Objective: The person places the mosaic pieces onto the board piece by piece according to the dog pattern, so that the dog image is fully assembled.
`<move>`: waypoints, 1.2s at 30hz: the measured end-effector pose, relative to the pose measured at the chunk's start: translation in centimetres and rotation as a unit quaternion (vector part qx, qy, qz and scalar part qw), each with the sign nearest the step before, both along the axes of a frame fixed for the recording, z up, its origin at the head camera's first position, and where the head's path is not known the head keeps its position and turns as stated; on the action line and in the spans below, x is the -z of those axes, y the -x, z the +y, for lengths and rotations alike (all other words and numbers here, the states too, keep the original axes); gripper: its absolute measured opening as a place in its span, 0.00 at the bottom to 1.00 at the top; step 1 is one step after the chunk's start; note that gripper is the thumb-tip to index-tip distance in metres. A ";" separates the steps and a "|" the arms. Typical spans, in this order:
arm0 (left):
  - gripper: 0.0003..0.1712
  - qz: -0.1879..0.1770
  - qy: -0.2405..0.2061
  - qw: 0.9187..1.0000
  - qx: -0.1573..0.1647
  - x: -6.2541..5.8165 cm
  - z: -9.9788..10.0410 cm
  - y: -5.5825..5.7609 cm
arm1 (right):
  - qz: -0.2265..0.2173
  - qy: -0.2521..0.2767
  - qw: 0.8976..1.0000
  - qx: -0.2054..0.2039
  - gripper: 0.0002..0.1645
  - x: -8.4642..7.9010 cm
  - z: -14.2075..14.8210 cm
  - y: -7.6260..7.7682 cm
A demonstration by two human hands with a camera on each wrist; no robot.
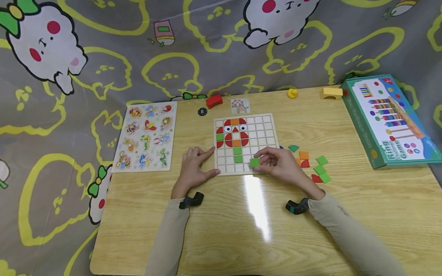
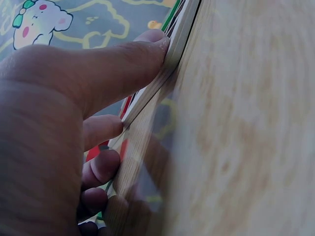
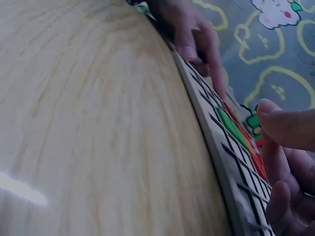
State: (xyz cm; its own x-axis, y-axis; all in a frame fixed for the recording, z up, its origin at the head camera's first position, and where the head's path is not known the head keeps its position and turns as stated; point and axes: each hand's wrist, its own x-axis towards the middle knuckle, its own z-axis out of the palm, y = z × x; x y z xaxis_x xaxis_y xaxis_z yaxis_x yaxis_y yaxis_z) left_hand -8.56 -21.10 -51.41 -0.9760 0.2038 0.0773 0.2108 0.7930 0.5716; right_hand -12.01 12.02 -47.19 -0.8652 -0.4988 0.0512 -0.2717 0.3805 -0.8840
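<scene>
While the right hand (image 1: 281, 165) pinches it between thumb and forefinger, a small green square tile (image 1: 254, 162), flat and plain, sits over the lower right part of a pale wooden board (image 1: 261, 133); whether it touches the board I cannot tell. The board is ruled into square cells, and its left half bears red curved pieces (image 1: 244, 142), orange squares (image 1: 235, 121), two eye pieces (image 1: 228, 129) and green squares (image 1: 238, 154), two of them in a column below the rest. At the board's left edge, the left hand (image 1: 193, 166) rests with thumb and forefinger spread apart, the thumb touching the rim near the corner. The right hand covers the board's lower right corner and lies between the tile and a scatter of loose pieces (image 1: 319, 169), green, red and orange, on the table (image 1: 221, 234). Just behind the board lie a picture card (image 1: 240, 105), a red block (image 1: 214, 101) and a black round chip (image 1: 202, 111). Farther out are a yellow duck (image 1: 292, 93), a yellow arch block (image 1: 331, 93), an insect puzzle (image 1: 145, 136) on the left and a large green game box (image 1: 362, 126) on the right.
</scene>
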 end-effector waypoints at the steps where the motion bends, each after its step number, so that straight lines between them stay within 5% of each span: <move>1: 0.48 0.000 0.001 1.000 0.000 0.0 0.0 0.0 | 0.003 -0.003 1.000 -0.007 0.20 0.2 -0.6 0.0; 10: 0.48 -0.002 0.010 1.000 0.002 -0.1 0.1 0.1 | 0.109 -0.109 0.988 -0.009 0.21 1.1 -4.2 0.0; 18: 0.48 -0.005 0.011 1.000 -0.001 -0.3 0.2 0.0 | 0.094 -0.164 0.982 -0.023 0.23 1.0 -4.6 0.1; 36: 0.47 -0.007 0.005 1.000 -0.003 -0.5 0.2 -0.1 | 0.090 -0.155 0.984 0.001 0.13 0.9 -4.9 0.0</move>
